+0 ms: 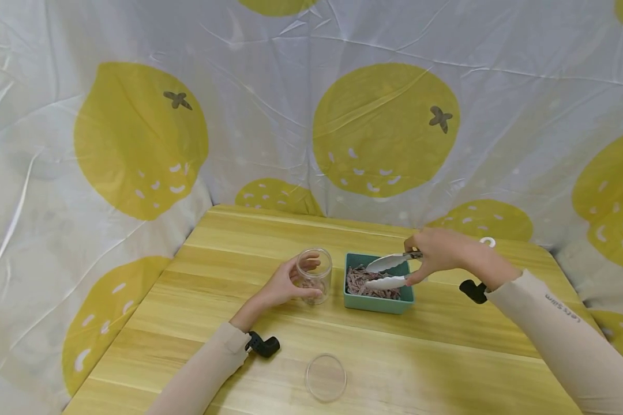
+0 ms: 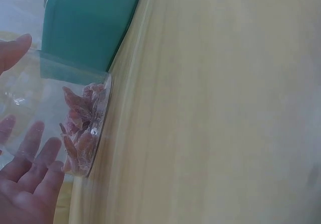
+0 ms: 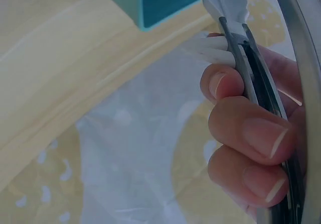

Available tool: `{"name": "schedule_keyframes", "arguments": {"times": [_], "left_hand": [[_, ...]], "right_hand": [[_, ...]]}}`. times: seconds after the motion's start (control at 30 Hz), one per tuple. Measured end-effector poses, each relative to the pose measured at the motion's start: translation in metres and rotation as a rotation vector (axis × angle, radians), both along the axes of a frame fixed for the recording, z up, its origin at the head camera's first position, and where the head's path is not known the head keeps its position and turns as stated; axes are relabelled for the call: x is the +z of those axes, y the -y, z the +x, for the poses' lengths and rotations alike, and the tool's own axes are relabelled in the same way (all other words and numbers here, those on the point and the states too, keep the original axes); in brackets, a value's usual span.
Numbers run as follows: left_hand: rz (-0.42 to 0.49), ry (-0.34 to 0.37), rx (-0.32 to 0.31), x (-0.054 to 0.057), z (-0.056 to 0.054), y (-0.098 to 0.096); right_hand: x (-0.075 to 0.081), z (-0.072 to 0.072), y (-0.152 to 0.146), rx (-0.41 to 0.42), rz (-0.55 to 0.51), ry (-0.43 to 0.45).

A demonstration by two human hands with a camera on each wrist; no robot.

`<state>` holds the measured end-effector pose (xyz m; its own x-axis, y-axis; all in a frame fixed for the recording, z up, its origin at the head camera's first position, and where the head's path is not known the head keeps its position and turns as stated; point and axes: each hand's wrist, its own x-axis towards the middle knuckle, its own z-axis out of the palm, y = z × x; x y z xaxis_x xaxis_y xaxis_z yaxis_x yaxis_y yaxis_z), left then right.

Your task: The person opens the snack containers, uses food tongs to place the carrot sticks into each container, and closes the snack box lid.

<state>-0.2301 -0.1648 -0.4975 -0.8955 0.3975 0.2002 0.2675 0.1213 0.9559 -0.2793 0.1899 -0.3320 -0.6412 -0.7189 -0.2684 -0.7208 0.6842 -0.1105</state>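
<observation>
In the head view my left hand (image 1: 280, 289) holds a clear jar (image 1: 319, 275) upright on the table, thumb on the near side and fingers on the far side. A few reddish-brown strips (image 2: 83, 128) lie in the jar's bottom in the left wrist view. My right hand (image 1: 440, 253) grips metal tongs (image 1: 389, 262) with white scalloped tips. Those tips are spread apart over a teal rectangular box (image 1: 378, 304), right of the jar. Thin brownish shredded strips (image 1: 358, 278) fill the box's lower part. In the right wrist view, curled fingers (image 3: 251, 128) wrap one tong arm.
A clear round lid-like disc (image 1: 326, 377) lies on the table near its front, below the jar. The wooden table (image 1: 228, 242) ends at a lemon-print curtain (image 1: 270, 127) behind and at both sides. A white loop (image 1: 488, 242) shows beyond my right wrist.
</observation>
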Motion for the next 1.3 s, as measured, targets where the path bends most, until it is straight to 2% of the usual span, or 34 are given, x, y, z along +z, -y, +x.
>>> {"name": "schedule_keyframes", "arguments": {"times": [0.33,0.53,0.8,1.3], "left_hand": [[0.011,-0.01,-0.013,-0.002,-0.001,0.001],[0.016,-0.007,-0.015,-0.002,0.0,0.0],[0.022,0.014,-0.01,-0.001,0.0,0.001],[0.013,0.005,0.001,-0.002,-0.001,0.0]], "right_hand": [[-0.015,0.002,0.002,-0.003,0.048,-0.037],[-0.022,0.005,0.005,0.003,0.056,-0.03],[-0.026,0.014,0.01,0.026,0.123,-0.069],[-0.034,0.018,0.0,0.099,-0.019,-0.086]]}}
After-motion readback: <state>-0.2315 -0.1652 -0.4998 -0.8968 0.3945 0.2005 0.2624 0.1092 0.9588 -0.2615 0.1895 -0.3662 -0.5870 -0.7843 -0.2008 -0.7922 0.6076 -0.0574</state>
